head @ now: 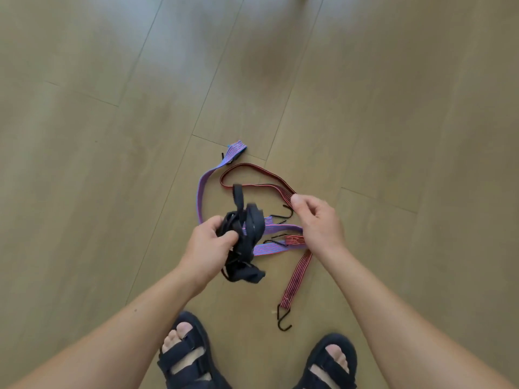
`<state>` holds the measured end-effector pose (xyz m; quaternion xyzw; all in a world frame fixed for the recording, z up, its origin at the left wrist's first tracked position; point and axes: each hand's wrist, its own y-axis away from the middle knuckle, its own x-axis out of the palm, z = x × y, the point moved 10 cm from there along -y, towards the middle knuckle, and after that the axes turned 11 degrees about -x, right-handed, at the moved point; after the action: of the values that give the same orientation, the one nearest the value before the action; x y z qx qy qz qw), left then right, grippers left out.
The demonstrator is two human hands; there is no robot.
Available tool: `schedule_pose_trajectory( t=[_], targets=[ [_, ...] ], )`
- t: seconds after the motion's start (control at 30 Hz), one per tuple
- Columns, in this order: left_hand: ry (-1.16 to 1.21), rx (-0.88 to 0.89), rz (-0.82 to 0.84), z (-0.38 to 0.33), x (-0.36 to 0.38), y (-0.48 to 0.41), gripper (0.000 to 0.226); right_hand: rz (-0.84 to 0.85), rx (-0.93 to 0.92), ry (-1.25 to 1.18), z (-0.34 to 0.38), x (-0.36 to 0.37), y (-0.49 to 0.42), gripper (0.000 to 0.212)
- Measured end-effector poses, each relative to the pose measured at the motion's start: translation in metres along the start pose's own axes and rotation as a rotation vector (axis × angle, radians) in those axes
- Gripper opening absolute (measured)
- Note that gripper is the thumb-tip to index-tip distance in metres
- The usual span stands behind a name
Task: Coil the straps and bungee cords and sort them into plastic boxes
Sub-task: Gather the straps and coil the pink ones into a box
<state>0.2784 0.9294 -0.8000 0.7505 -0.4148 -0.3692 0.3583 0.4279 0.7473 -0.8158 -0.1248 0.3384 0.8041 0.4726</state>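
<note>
My left hand (209, 244) grips a loose bundle of dark navy strap (247, 228), with loops sticking up and a tail hanging below the hand. My right hand (318, 223) hovers just right of the bundle, fingers loosely curled and holding nothing that I can see. On the wooden floor beneath lie a flat purple-blue bungee cord (200, 192) and a red striped bungee cord (297, 279) with black metal hooks (283, 321). The two cords cross under my hands. No plastic box is in view.
The floor (112, 136) is light wooden planks all around the cords. My two feet in dark sandals (184, 357) stand at the bottom edge, close to the red cord's hook.
</note>
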Motion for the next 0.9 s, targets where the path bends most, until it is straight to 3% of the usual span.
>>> schedule_pose_trajectory(
  t=[0.1,0.17,0.2,0.3,0.37,0.43,0.53,0.67,0.73,0.8,0.9],
  targets=[
    [0.030,-0.050,0.030,0.024,0.003,-0.011,0.006,0.112,0.209,0.416,-0.070,0.022,-0.013,0.069],
    [0.117,-0.115,0.106,0.037,0.009,-0.013,0.020,0.131,0.283,0.524,-0.096,0.036,-0.011,0.083],
    [0.160,-0.144,0.137,0.043,0.012,-0.013,0.020,0.140,0.287,0.543,-0.103,0.046,-0.009,0.078],
    [0.158,-0.161,0.148,0.041,0.011,-0.007,0.010,0.200,0.265,0.504,-0.104,0.068,-0.001,0.027],
    [0.109,-0.144,0.134,0.034,0.007,0.004,0.022,0.245,0.222,0.393,-0.090,0.074,0.007,0.013],
    [0.094,-0.142,0.081,0.023,-0.004,0.021,0.038,0.228,0.149,0.232,-0.056,0.062,0.019,0.005],
    [0.135,-0.125,0.052,-0.010,-0.021,0.062,0.012,0.155,0.100,0.031,0.011,0.021,0.043,0.008],
    [0.193,-0.095,0.082,-0.076,-0.044,0.138,0.013,0.124,0.068,-0.259,0.099,-0.044,0.084,0.013],
    [0.214,-0.061,0.096,-0.117,-0.054,0.185,0.012,0.098,-0.032,-0.263,0.150,-0.087,0.106,0.002],
    [0.298,-0.024,0.136,-0.161,-0.061,0.235,0.011,0.083,-0.133,-0.233,0.206,-0.135,0.129,0.016],
    [0.275,0.026,0.284,-0.224,-0.058,0.311,0.046,0.059,-0.246,-0.233,0.289,-0.210,0.163,0.006]
  ],
)
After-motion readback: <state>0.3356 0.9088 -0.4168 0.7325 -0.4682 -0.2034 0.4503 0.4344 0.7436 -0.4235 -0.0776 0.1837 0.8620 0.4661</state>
